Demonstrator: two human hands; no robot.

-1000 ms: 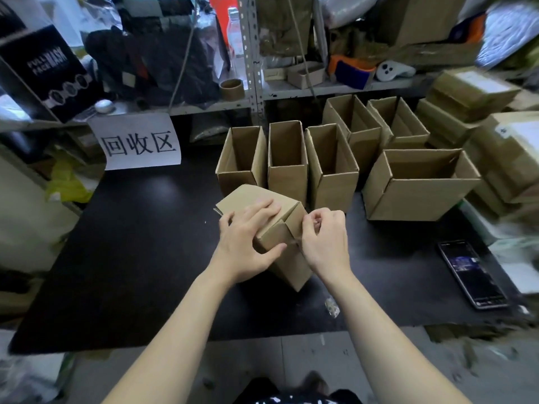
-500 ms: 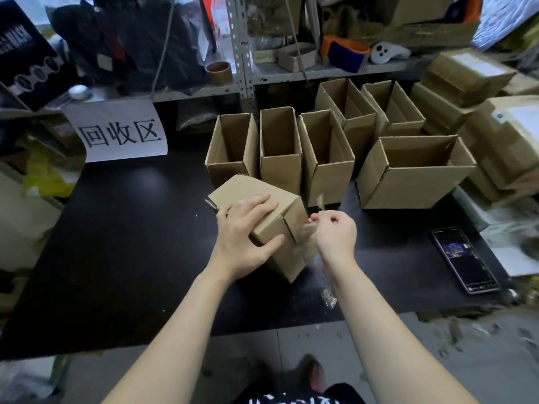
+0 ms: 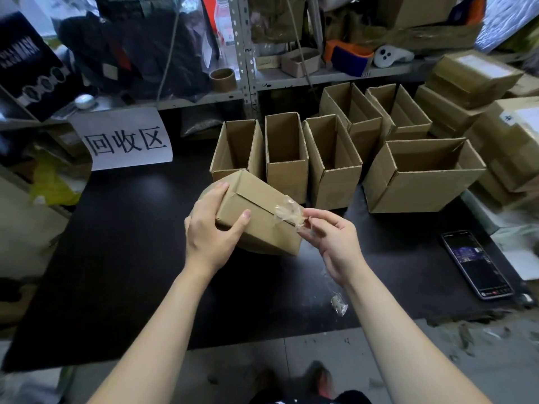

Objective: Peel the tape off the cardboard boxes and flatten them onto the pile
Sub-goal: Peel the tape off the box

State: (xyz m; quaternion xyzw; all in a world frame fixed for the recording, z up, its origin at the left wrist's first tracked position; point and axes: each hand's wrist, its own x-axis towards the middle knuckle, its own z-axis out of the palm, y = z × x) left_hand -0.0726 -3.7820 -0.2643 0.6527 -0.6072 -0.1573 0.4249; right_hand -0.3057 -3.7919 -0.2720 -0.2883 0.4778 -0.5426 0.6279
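The person stands at a dark surface [image 3: 131,243] and holds one closed box [image 3: 256,220] with both flaps folded shut. The box is tilted, low over the surface and just in front of a row of open boxes. I cannot tell if its lower edge touches the surface.

The left hand [image 3: 210,228] takes the left end of the box. Its fingers go over the far side and its thumb presses on the near face, so this grip is wrapped firmly around the cardboard. The right hand [image 3: 335,240] is at the right end of the box. Its grip is narrow: thumb and forefinger pinch a crumpled strip of clear tape [image 3: 287,212]. The tape is partly lifted, and its other end sticks to the top of the box near the flap seam.

Behind the box, three tall boxes [image 3: 287,161] stand upright side by side, touching, with their tops open. Inside them I see only bare cardboard walls. Two more open boxes [image 3: 353,112] stand behind these, nearer to the shelf [image 3: 320,75]. To the right stands a big box [image 3: 423,176], also open on top, and its inside shows plain brown walls.

At the far right, sealed boxes [image 3: 472,80] lie in a stack. A phone [image 3: 477,263] lies flat on the surface at the right, its screen lit. A small scrap [image 3: 339,304] of clear tape lies near the front edge, under the right forearm. A white sign [image 3: 125,141] with printed characters hangs at the back left.
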